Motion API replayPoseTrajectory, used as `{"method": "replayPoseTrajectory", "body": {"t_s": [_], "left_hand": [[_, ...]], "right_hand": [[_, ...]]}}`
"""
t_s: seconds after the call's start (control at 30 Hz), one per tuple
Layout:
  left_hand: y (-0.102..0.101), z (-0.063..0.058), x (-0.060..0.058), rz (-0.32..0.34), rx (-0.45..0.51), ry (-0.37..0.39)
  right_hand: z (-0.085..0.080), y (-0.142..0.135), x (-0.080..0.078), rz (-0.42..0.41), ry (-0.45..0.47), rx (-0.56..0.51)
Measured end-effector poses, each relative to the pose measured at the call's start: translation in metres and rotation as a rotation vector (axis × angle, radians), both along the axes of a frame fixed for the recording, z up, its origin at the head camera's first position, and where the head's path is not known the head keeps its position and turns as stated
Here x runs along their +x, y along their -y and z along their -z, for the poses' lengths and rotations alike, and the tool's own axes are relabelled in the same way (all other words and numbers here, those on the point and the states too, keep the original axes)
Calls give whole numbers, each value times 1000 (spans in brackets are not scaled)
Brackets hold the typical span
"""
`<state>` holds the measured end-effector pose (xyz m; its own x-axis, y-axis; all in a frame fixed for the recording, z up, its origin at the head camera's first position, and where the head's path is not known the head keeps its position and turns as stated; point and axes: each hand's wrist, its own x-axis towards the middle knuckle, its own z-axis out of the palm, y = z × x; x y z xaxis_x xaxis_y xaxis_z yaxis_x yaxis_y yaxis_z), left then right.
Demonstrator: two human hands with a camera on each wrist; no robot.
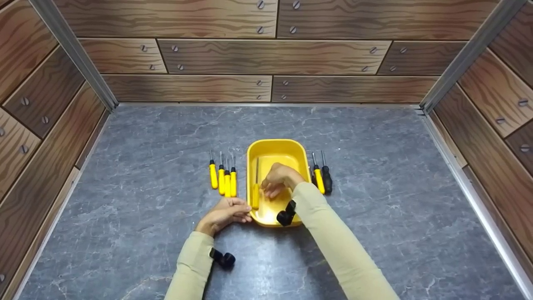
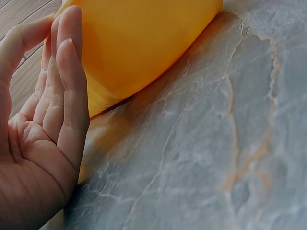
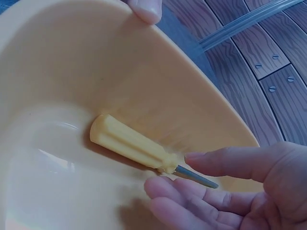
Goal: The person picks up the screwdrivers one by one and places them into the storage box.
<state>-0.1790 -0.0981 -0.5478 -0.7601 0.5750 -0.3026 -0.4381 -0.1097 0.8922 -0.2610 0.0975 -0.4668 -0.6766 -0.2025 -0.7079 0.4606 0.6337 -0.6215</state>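
Note:
A yellow screwdriver (image 3: 132,143) lies lengthwise inside a yellow plastic tub (image 1: 277,146), along its left wall. Over the tub's inside hovers my right hand (image 1: 280,181), its thumb and fingers spread apart on either side of the screwdriver's shank in the right wrist view. Nothing is pinched between them. At the tub's near left corner, my left hand (image 1: 227,212) pinches the rim; the thumb (image 3: 147,9) laps over the edge, while the other fingers (image 2: 67,81) lie against the outer wall in the left wrist view.
Left of the tub, several yellow-handled screwdrivers (image 1: 221,179) lie side by side on the grey marbled table (image 1: 145,175). To its right are another yellow-handled screwdriver (image 1: 318,179) and a black-handled one (image 1: 327,179). Wood-patterned panels (image 1: 266,58) enclose the table's back and sides.

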Motion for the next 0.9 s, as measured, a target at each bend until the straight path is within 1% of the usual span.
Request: {"method": "replayPoseTrajectory", "body": {"t_s": [0.23, 0.37, 0.5, 0.9], "left_hand": [[-1, -1, 0, 0, -4, 3], [-1, 0, 0, -3, -5, -2], [0, 1, 0, -6, -9, -3], [0, 1, -1, -4, -15, 12]], "right_hand": [[-5, -2, 0, 12, -3, -33], [-9, -6, 2, 16, -31, -53], [-12, -10, 5, 2, -52, -55], [-21, -26, 7, -9, -118, -104]]}}
